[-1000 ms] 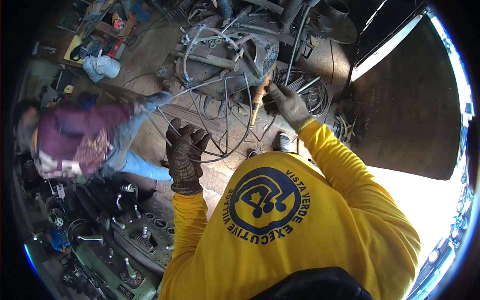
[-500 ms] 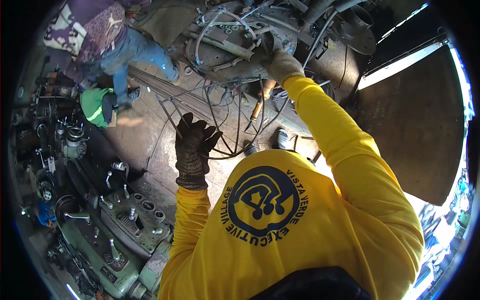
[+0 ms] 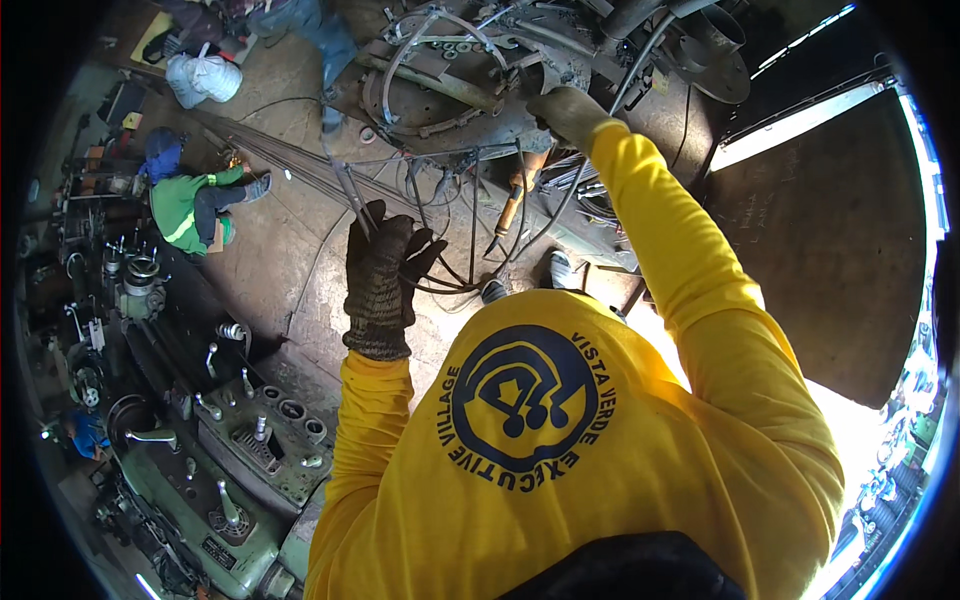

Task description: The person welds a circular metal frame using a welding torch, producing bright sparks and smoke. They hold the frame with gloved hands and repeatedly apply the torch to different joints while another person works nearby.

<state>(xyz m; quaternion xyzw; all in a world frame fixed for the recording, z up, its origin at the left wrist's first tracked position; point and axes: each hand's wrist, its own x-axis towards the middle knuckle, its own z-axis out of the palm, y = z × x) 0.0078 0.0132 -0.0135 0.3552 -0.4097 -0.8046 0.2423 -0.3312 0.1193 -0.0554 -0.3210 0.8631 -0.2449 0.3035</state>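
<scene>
A frame of thin bent metal rods [image 3: 475, 215] leans beside the round metal work table [image 3: 545, 70], its curved edge low and toward me. My left hand [image 3: 380, 270], in a dark knitted glove, is wrapped round a rod at the frame's left side. My right hand [image 3: 572, 117], in a lighter dirty glove, is closed at the near right edge of the table; what its fingers hold is hidden. Below it, an orange-brown tool [image 3: 512, 205] with a long handle hangs between the rods and the table.
Metal hoops [image 3: 388, 85] and pipe pieces lie on the table. Long rods [image 3: 270, 150] stretch across the floor. Left stands a green lathe [image 3: 190, 500] with levers. A person in green [image 3: 185, 210] sits beyond it; another person's legs [image 3: 325, 45] show farther off. A brown panel [image 3: 825, 250] stands at right.
The view has shifted. The person standing at upper left has moved up and away, uncovering the seated person and a white bag. My left hand still grips the frame.
</scene>
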